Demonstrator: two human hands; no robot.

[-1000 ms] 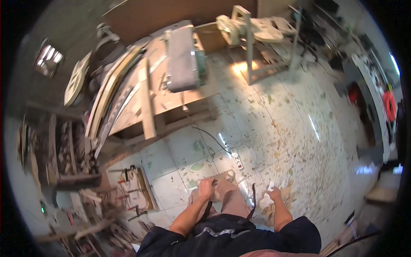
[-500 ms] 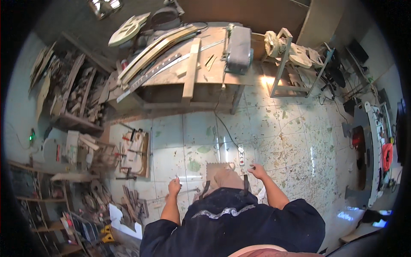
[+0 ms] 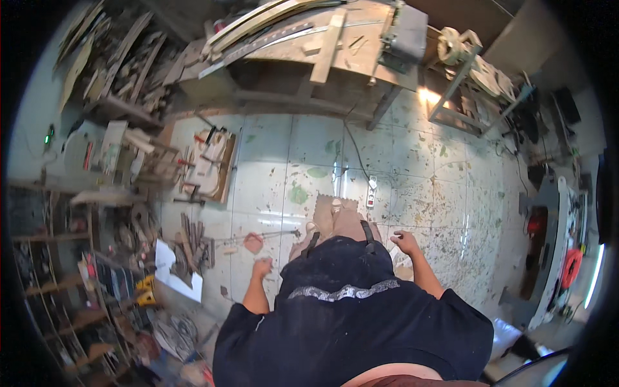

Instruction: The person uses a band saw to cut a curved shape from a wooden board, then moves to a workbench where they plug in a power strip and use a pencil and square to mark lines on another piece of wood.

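Littered floor tiles [image 3: 264, 155]! Beyond the left fingers [image 3: 264, 262], a reddish piece [image 3: 253, 242]; ahead of the right fingers [image 3: 401, 235], a power strip [image 3: 371, 192]. Open or closed, can't tell. Seemingly just standing by; touching either thing calls for reaching down.

Big pale tiled floor [image 3: 261, 151] down the middle here, flecked with scraps and greenish patches, faint light streaks glinting off it. Across the top runs a wooden workbench [image 3: 287, 50], and just right of it, a warm bright patch [image 3: 429, 97] beside a frame stand [image 3: 445, 106]. Over on the left, a pale wall [image 3: 32, 116], crammed wood rack [image 3: 129, 113] and, lower down, open shelving [image 3: 55, 284]. Far right, a bright light strip [image 3: 594, 276]!
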